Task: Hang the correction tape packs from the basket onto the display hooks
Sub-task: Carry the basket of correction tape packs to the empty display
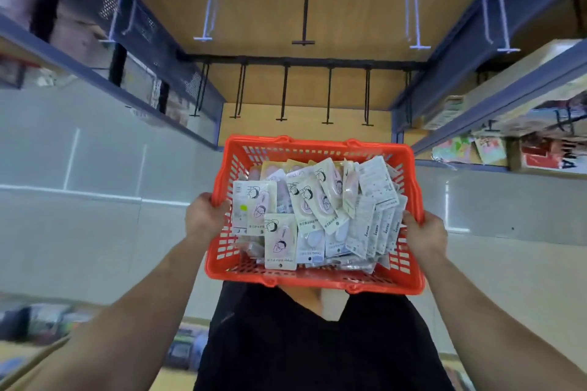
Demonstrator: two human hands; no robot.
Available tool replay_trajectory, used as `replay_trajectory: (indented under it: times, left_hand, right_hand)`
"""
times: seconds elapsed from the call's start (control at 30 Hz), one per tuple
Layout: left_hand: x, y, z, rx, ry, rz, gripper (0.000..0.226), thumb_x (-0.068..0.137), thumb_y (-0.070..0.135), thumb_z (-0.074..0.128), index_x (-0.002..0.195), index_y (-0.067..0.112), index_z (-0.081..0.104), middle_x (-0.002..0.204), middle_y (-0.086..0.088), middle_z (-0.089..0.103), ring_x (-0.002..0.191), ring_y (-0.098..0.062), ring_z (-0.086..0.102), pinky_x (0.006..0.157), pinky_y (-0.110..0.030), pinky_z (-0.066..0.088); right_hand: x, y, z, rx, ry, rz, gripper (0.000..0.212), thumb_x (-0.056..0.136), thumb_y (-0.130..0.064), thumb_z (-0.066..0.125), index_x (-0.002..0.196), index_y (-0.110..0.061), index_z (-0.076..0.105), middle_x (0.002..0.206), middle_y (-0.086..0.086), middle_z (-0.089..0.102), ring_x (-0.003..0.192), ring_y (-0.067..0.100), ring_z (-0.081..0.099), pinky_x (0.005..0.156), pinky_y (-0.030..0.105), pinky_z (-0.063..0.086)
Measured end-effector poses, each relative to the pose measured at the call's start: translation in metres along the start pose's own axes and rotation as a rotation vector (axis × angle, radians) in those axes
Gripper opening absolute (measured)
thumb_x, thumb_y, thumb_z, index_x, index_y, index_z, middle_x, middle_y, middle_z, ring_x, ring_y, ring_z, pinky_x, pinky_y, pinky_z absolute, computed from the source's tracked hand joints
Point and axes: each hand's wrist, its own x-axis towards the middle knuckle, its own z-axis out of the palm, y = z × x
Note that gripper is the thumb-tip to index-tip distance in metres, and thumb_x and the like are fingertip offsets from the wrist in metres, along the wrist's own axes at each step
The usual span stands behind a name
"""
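Two bare arms reach forward, one to each side of the basket. The left hand grips the left rim, fingers curled over its edge; the right hand grips the right rim the same way. Between them the basket is held level in front of the body, heaped with packs lying at mixed angles, none touching either hand that can be seen. Beyond the far rim the hooks jut from the wooden back panel, bare.
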Motion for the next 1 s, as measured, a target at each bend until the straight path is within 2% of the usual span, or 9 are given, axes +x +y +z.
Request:
replay_trajectory:
  times: [0.23, 0.4, 0.57, 0.63, 0.73, 0.83, 0.93, 1.0]
  left_hand:
    - [0.086, -0.061, 0.07, 0.0, -0.031, -0.068, 0.028, 0.096, 0.027, 0.065, 0.112, 0.005, 0.071, 0.103, -0.017, 0.075, 0.086, -0.035, 0.067, 0.079, -0.036, 0.049]
    - [0.173, -0.1, 0.154, -0.03, -0.03, -0.099, 0.025, 0.097, 0.027, 0.063, 0.11, 0.006, 0.069, 0.095, -0.011, 0.071, 0.077, -0.027, 0.059, 0.076, -0.033, 0.048]
    - [0.251, -0.128, 0.24, -0.089, -0.01, -0.111, 0.023, 0.098, 0.03, 0.063, 0.11, 0.01, 0.067, 0.098, -0.011, 0.073, 0.067, -0.021, 0.062, 0.07, -0.029, 0.049]
    - [0.277, -0.137, 0.27, -0.102, 0.018, -0.113, 0.031, 0.099, 0.03, 0.063, 0.117, 0.006, 0.067, 0.103, -0.014, 0.074, 0.074, -0.025, 0.061, 0.074, -0.031, 0.049]
    - [0.309, -0.152, 0.309, -0.114, 0.064, -0.107, 0.036, 0.099, 0.036, 0.061, 0.117, 0.006, 0.066, 0.106, -0.015, 0.074, 0.08, -0.03, 0.061, 0.076, -0.035, 0.05]
    - [0.327, -0.167, 0.336, -0.131, 0.085, -0.094, 0.034, 0.1, 0.036, 0.06, 0.115, 0.006, 0.066, 0.099, -0.013, 0.07, 0.078, -0.028, 0.057, 0.074, -0.033, 0.045]
    - [0.345, -0.175, 0.353, -0.146, 0.093, -0.061, 0.035, 0.099, 0.036, 0.059, 0.117, 0.006, 0.066, 0.105, -0.016, 0.072, 0.081, -0.032, 0.06, 0.075, -0.034, 0.045]
    - [0.356, -0.18, 0.361, -0.168, 0.077, -0.032, 0.036, 0.097, 0.036, 0.06, 0.118, 0.007, 0.066, 0.109, -0.017, 0.072, 0.09, -0.037, 0.065, 0.08, -0.037, 0.05]
  right_hand:
    - [0.062, 0.032, 0.117, -0.078, -0.006, 0.029, 0.021, 0.102, -0.028, 0.06, 0.091, -0.011, 0.064, 0.08, 0.011, 0.061, 0.074, 0.03, 0.057, 0.071, 0.034, 0.041]
    - [0.142, 0.064, 0.215, -0.089, 0.01, 0.011, 0.024, 0.101, -0.033, 0.06, 0.094, -0.011, 0.067, 0.083, 0.013, 0.065, 0.079, 0.033, 0.062, 0.079, 0.041, 0.053]
    - [0.219, 0.096, 0.297, -0.067, 0.034, -0.024, 0.024, 0.101, -0.034, 0.061, 0.09, -0.013, 0.065, 0.085, 0.016, 0.068, 0.081, 0.036, 0.065, 0.081, 0.043, 0.056]
    - [0.246, 0.109, 0.325, -0.059, 0.053, -0.042, 0.026, 0.1, -0.033, 0.061, 0.095, -0.008, 0.069, 0.089, 0.019, 0.071, 0.084, 0.038, 0.066, 0.084, 0.047, 0.056]
    - [0.278, 0.129, 0.361, -0.029, 0.081, -0.061, 0.029, 0.099, -0.033, 0.062, 0.098, -0.006, 0.071, 0.09, 0.021, 0.072, 0.086, 0.041, 0.068, 0.085, 0.049, 0.057]
    - [0.299, 0.146, 0.388, -0.008, 0.106, -0.082, 0.029, 0.099, -0.032, 0.063, 0.1, -0.004, 0.072, 0.083, 0.016, 0.067, 0.08, 0.038, 0.064, 0.08, 0.042, 0.054]
    - [0.313, 0.157, 0.406, 0.015, 0.116, -0.094, 0.027, 0.098, -0.032, 0.063, 0.102, -0.006, 0.073, 0.082, 0.014, 0.066, 0.078, 0.036, 0.063, 0.079, 0.039, 0.051]
    - [0.319, 0.166, 0.415, 0.025, 0.113, -0.098, 0.029, 0.097, -0.034, 0.063, 0.104, -0.008, 0.073, 0.086, 0.017, 0.069, 0.081, 0.037, 0.065, 0.081, 0.04, 0.052]
